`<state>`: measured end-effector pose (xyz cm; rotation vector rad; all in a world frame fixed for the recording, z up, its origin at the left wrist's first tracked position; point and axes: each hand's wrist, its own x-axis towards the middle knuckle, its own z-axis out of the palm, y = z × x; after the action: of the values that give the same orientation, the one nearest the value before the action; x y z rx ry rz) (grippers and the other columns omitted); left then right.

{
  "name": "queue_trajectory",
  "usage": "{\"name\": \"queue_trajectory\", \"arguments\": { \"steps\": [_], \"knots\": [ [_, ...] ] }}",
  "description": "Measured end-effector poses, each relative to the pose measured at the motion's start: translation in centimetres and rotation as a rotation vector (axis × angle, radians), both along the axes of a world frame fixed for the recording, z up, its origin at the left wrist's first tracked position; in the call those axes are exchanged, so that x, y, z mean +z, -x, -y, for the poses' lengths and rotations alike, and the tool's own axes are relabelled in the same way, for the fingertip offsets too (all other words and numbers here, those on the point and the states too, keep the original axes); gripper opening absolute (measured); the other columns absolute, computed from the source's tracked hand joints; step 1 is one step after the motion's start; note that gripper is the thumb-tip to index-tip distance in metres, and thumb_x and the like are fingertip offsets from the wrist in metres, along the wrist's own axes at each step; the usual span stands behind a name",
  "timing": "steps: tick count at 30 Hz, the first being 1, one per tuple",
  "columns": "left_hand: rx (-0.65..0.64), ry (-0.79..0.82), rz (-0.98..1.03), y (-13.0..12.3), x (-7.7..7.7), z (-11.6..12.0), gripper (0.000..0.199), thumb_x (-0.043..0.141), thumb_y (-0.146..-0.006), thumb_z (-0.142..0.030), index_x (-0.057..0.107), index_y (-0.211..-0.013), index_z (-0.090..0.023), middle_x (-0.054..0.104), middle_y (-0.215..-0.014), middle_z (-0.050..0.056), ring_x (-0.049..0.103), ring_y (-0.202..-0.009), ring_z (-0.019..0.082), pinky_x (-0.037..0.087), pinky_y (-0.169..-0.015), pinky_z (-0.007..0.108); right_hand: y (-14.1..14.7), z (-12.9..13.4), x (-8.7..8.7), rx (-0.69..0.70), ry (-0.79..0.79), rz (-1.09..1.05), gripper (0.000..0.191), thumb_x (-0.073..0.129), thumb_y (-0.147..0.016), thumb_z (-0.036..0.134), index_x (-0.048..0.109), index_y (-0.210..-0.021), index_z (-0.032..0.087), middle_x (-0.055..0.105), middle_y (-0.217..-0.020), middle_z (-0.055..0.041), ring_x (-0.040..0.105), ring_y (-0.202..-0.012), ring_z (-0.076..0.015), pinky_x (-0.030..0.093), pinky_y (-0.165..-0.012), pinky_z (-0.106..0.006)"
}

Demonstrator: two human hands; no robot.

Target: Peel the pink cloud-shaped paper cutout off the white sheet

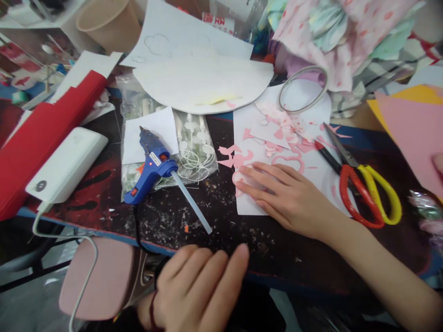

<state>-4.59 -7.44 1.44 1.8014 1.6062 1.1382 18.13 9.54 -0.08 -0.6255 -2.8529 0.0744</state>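
Two bare hands are shown, one left hand (207, 286) and one right hand (294, 198). One blue glue gun (152, 161), one glue stick (192, 203), one pair of scissors (349, 157), one white power bank (69, 163), one ring-shaped roll (281, 94), one pink stool (98, 276) and one beige bucket (104, 27) are counted. One pink sheet (408, 133) and one yellow sheet (424, 97) are seen at the right. Several pink paper pieces (242, 159) are seen, but their overlap prevents an exact count.

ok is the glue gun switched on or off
On, it seems: a small red light glows on the side of the blue glue gun. Whether it is hot, I cannot tell.
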Motion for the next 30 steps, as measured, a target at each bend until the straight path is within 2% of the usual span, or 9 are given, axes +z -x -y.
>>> {"name": "queue_trajectory", "arguments": {
  "steps": [1, 2, 4, 6, 8, 11, 16, 27, 30],
  "knots": [
    [-0.172, -0.039, -0.168, -1.0, -0.5, -0.4, 0.068, 0.076, -0.081, -0.014, 0.058, -0.142, -0.035, 0.076, -0.091, 0.004, 0.068, -0.073, 0.023, 0.049, -0.059, 0.039, 0.0, 0.0, 0.0, 0.001, 0.001, 0.003, 0.048, 0.048, -0.102, 0.023, 0.049, -0.151, 0.021, 0.047, -0.16, -0.006, 0.051, -0.141, -0.0302, 0.044, -0.111, -0.049],
    [-0.223, -0.105, -0.249, -2.0, -1.0, -0.9, 0.067, 0.075, -0.084, -0.017, 0.054, -0.146, -0.032, 0.074, -0.084, 0.003, 0.065, -0.064, 0.021, 0.043, -0.052, 0.036, 0.0, 0.0, 0.1, 0.003, -0.001, 0.002, 0.048, 0.048, -0.102, 0.023, 0.049, -0.151, 0.021, 0.047, -0.16, -0.0062, 0.051, -0.141, -0.0303, 0.044, -0.111, -0.049],
    [-0.128, -0.161, -0.401, -3.5, -2.0, -2.2, 0.067, 0.069, -0.089, -0.018, 0.047, -0.152, -0.023, 0.068, -0.072, 0.002, 0.059, -0.056, 0.018, 0.038, -0.049, 0.035, -0.1, 0.0, 0.1, 0.009, -0.01, -0.003, 0.048, 0.048, -0.102, 0.023, 0.049, -0.151, 0.02, 0.047, -0.16, -0.0066, 0.051, -0.141, -0.0305, 0.044, -0.111, -0.049],
    [-0.002, -0.159, -0.512, -4.6, -2.7, -3.2, 0.065, 0.066, -0.092, -0.017, 0.045, -0.153, -0.023, 0.065, -0.068, 0.001, 0.057, -0.055, 0.018, 0.039, -0.053, 0.036, -0.1, 0.0, 0.2, 0.01, -0.018, -0.009, 0.048, 0.048, -0.102, 0.023, 0.049, -0.151, 0.02, 0.047, -0.159, -0.007, 0.051, -0.14, -0.0307, 0.044, -0.11, -0.049],
    [0.064, -0.165, -0.555, -5.2, -2.9, -3.8, 0.067, 0.066, -0.093, -0.018, 0.042, -0.155, -0.021, 0.061, -0.066, -0.001, 0.055, -0.055, 0.017, 0.036, -0.053, 0.035, -0.1, 0.0, 0.1, 0.011, -0.021, -0.013, 0.048, 0.048, -0.102, 0.023, 0.049, -0.15, 0.019, 0.048, -0.159, -0.0072, 0.051, -0.14, -0.0307, 0.043, -0.111, -0.049],
    [0.133, -0.152, -0.659, -5.8, -2.5, -4.2, 0.064, 0.063, -0.096, -0.021, 0.041, -0.155, -0.016, 0.054, -0.061, -0.003, 0.05, -0.053, 0.016, 0.032, -0.051, 0.035, 0.0, -0.1, 0.0, 0.013, -0.023, -0.012, 0.047, 0.048, -0.103, 0.023, 0.049, -0.15, 0.019, 0.048, -0.159, -0.0074, 0.051, -0.14, -0.0307, 0.043, -0.111, -0.049],
    [0.172, -0.101, -0.949, -6.5, -1.6, -4.6, 0.051, 0.06, -0.099, -0.023, 0.052, -0.146, -0.004, 0.048, -0.061, -0.004, 0.049, -0.054, 0.013, 0.034, -0.052, 0.033, -0.1, 0.0, -0.1, 0.016, -0.031, -0.027, 0.047, 0.048, -0.103, 0.024, 0.049, -0.15, 0.019, 0.048, -0.159, -0.0078, 0.051, -0.14, -0.0311, 0.043, -0.11, -0.049],
    [0.138, -0.066, -1.082, -6.7, -1.8, -4.6, 0.052, 0.062, -0.097, -0.022, 0.054, -0.143, 0.001, 0.044, -0.063, -0.005, 0.05, -0.053, 0.012, 0.038, -0.049, 0.032, -0.3, -0.1, 0.0, 0.032, -0.057, -0.012, 0.05, 0.043, -0.105, 0.03, 0.043, -0.154, 0.021, 0.048, -0.159, -0.0087, 0.049, -0.142, -0.0316, 0.043, -0.112, -0.05],
    [0.14, -0.072, -1.096, -6.8, -1.9, -4.5, 0.054, 0.065, -0.095, -0.019, 0.053, -0.144, 0.001, 0.044, -0.063, -0.005, 0.05, -0.053, 0.012, 0.037, -0.049, 0.032, -0.5, 0.0, 0.3, -0.031, -0.121, -0.085, 0.052, 0.038, -0.106, 0.036, 0.04, -0.156, 0.02, 0.047, -0.16, -0.0105, 0.045, -0.146, -0.0326, 0.041, -0.114, -0.05]
  ]
}}
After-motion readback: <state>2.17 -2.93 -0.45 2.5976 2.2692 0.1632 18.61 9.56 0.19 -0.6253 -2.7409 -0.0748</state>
